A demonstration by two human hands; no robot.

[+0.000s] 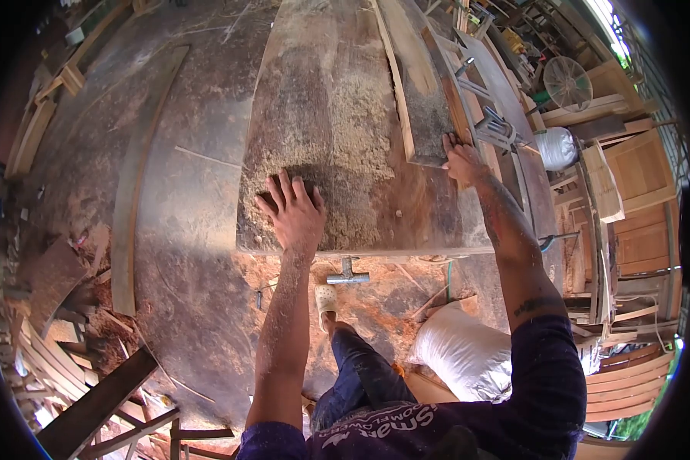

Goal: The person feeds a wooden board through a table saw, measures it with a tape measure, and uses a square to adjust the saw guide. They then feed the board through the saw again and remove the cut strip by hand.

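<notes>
My left hand [294,216] lies flat with fingers spread on the dusty wooden bench top [429,218], near its front left corner. Pale sawdust [360,134] covers much of the surface ahead of that hand. On the right side of the bench a long wooden board [428,103] runs away from me. My right hand [465,161] grips its near right corner, fingers on the top face and edge. The thumb is hard to make out.
Metal clamps [497,129] stand along the bench's right side. A metal T-shaped bar [348,274] sticks out below the front edge. White sacks, one big sack [468,345] by my legs, a fan [567,83] and stacked timber line the right. A long plank [139,184] lies left.
</notes>
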